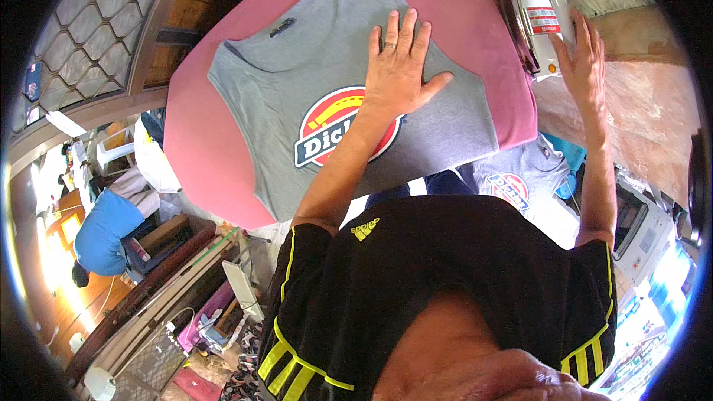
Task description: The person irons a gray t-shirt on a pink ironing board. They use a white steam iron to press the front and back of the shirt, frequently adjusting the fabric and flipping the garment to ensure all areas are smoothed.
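A grey sleeveless shirt point(267, 96) with a red, yellow and blue printed emblem lies spread on an ironing board with a pink cover point(200, 156). My left hand point(397, 67) rests flat on the shirt, to the right of its middle, fingers stretched out and thumb apart. At the board's far right end a white and red iron point(546, 11) stands with its dark soleplate side toward the board. My right hand point(583, 59) is against the iron's right side, thumb and fingers apart and not wrapped round its handle.
Another grey shirt point(520, 174) with a similar print lies beyond the board's near right edge. A pale boxy appliance point(642, 230) stands at the right. On the left are a metal lattice point(89, 37) and a person in blue point(108, 230), bent over.
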### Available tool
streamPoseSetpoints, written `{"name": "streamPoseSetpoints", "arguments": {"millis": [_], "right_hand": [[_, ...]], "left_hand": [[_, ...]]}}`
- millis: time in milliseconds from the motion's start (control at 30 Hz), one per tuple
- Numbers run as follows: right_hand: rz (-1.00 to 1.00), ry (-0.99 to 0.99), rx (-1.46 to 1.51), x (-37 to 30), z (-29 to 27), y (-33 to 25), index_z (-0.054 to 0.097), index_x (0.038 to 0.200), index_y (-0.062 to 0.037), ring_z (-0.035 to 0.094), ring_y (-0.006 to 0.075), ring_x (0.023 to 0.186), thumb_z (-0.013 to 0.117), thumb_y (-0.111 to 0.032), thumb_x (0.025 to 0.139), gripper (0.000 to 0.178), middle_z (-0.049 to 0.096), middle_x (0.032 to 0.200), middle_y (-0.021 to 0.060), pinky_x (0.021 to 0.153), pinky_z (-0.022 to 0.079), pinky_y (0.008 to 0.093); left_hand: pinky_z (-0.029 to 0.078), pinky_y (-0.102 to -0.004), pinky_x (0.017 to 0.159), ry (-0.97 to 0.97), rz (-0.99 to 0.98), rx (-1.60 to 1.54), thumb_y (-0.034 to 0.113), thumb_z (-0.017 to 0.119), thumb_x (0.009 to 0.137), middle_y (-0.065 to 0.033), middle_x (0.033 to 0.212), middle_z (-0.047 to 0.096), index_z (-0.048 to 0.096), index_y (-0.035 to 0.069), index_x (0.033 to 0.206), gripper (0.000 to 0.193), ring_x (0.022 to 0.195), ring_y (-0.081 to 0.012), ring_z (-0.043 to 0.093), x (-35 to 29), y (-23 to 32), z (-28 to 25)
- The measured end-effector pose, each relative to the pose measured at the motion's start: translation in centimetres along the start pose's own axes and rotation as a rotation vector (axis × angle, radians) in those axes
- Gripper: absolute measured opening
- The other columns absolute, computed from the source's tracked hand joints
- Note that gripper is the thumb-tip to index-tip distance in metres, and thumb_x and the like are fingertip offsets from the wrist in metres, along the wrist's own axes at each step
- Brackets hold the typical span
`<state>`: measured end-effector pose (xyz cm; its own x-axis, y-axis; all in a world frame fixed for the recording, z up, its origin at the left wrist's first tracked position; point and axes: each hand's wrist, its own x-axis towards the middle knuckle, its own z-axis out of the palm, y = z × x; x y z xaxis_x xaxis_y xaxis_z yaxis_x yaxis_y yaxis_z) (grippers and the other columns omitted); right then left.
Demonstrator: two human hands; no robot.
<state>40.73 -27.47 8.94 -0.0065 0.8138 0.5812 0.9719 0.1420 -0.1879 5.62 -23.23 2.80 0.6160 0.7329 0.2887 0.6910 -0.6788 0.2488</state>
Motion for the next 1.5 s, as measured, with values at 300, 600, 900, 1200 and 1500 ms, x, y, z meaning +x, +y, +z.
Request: {"name": "streamPoseSetpoints", "arguments": {"millis": [300,600,900,1200,1500], "right_hand": [[0.623,-0.452,0.693,4.8,2.8,4.1,0.064,0.117,-0.0075,0.05,0.0037,0.064,0.062,-0.033,0.102,0.03,0.059,0.082,-0.0028,0.053,0.041,0.0222],[0.628,-0.416,0.563,4.7,1.2,3.2,0.066,0.108,-0.0077,0.04,0.0023,0.051,0.059,-0.038,0.104,0.032,0.045,0.065,-0.0055,0.045,0.031,0.0222],[0.482,-0.461,0.528,3.6,-2.9,-7.5,0.062,0.129,0.0005,0.04,0.0059,0.055,0.056,-0.033,0.104,0.042,0.051,0.071,-0.0015,0.051,0.033,0.0242],[0.01,-0.48,0.281,5.5,1.8,-17.7,0.064,0.121,0.0022,0.072,0.028,0.086,0.064,-0.027,0.1,0.037,0.072,0.103,0.0216,0.078,0.058,0.0395],[-0.22,0.137,0.191,6.8,7.6,-21.0,0.062,0.113,0.0006,0.063,0.0393,0.089,0.07,-0.018,0.092,0.029,0.064,0.1,0.021,0.074,0.052,0.0463]], "left_hand": [[0.034,-0.0584,0.108,0.321,-0.201,0.263,0.049,0.068,0.089,-0.0213,0.143,0.051,0.056,0.0,0.134,0.068,0.132,-0.0423,0.048,3.5,-6.3,-0.5],[0.046,-0.0456,0.101,0.372,-0.083,-0.161,0.019,0.064,0.092,-0.0183,0.134,0.057,0.061,0.002,0.127,0.039,0.123,-0.0378,0.055,6.6,-15.8,-2.1],[0.053,-0.0367,0.082,0.19,-0.185,-0.536,0.016,0.07,0.092,-0.0185,0.099,0.072,0.071,0.001,0.105,0.02,0.093,-0.0308,0.07,11.0,-19.2,-3.9],[0.054,-0.0334,0.079,0.363,0.056,-0.615,0.012,0.067,0.094,-0.0151,0.095,0.073,0.073,0.0,0.1,0.015,0.087,-0.0254,0.071,10.9,-18.9,-6.8],[0.053,-0.0358,0.072,0.306,-0.008,-0.481,0.009,0.07,0.09,-0.0162,0.09,0.071,0.073,-0.001,0.099,0.014,0.081,-0.0283,0.07,10.0,-20.8,-4.5]]}}
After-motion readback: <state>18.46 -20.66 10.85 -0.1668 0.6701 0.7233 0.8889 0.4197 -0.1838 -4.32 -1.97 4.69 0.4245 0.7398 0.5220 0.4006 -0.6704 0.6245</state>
